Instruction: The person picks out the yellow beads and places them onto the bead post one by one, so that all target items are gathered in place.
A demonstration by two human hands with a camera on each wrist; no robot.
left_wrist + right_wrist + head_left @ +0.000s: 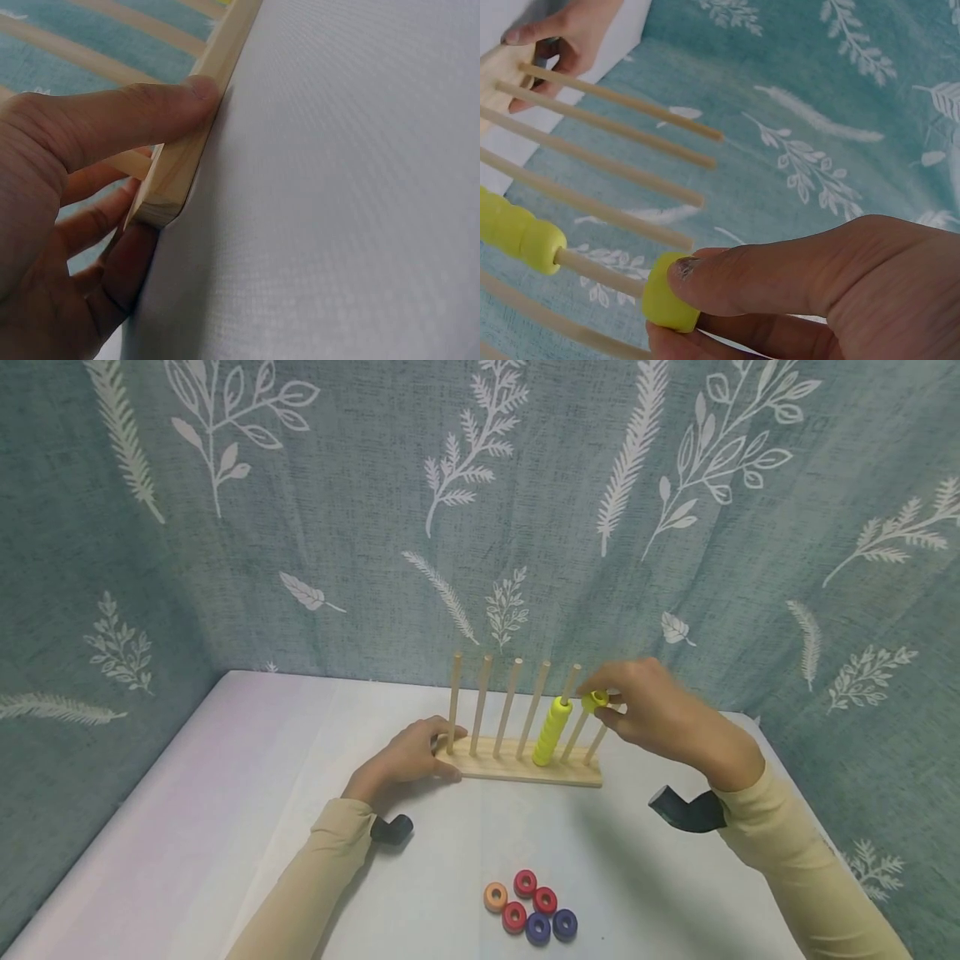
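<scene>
A wooden peg rack (495, 768) stands on the white table with several upright pegs. My left hand (408, 752) grips its left end, thumb (187, 101) on the front edge and the fingers behind. Several yellow rings (552, 732) are stacked on one peg right of the middle. My right hand (652, 718) pinches another yellow ring (662, 300) between thumb and fingers, up near the peg tops. In the right wrist view this ring overlaps the tip of the stacked peg (600, 274); in the head view it sits to the right of that tip.
Loose rings lie on the table nearer me: an orange ring (496, 897), three red rings (525, 883) and two dark blue rings (565, 925). A teal curtain (360, 527) with white leaf prints hangs behind the table and along its sides.
</scene>
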